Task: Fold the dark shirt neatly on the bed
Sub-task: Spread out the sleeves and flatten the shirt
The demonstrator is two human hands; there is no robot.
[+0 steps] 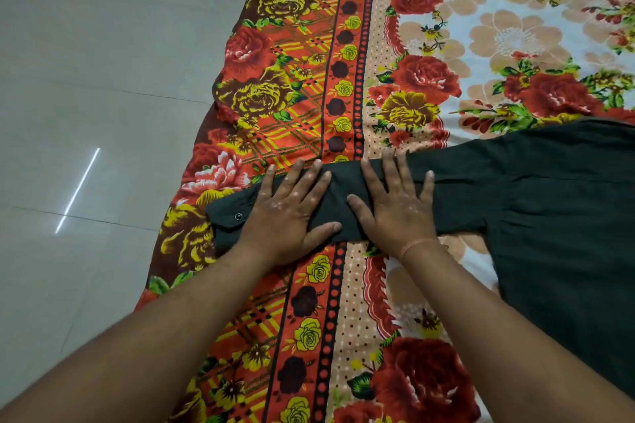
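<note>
Forearms (165, 340) run up toward 12 o'clock; left hand (285, 213) and right hand (395, 208) lie side by side, fingers straight and spread, palms pressing flat on the sleeve (464, 192) of the shirt (567, 216), gripping nothing. Shirt body spreads at 3 o'clock on the flowered bed (429, 45), its cuff (225, 220) at 9, tiled floor (86, 96) beyond.

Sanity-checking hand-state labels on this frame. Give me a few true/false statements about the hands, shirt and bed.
1. The left hand and right hand both lie flat on the sleeve. True.
2. The left hand grips the cuff. False: its fingers are straight, pressing the sleeve beside the cuff.
3. A band sits on the right wrist. True.
4. The shirt is folded into a small square. False: its body lies spread out, sleeve extended.
5. The bedsheet is plain white. False: it is floral, red and yellow.
</note>
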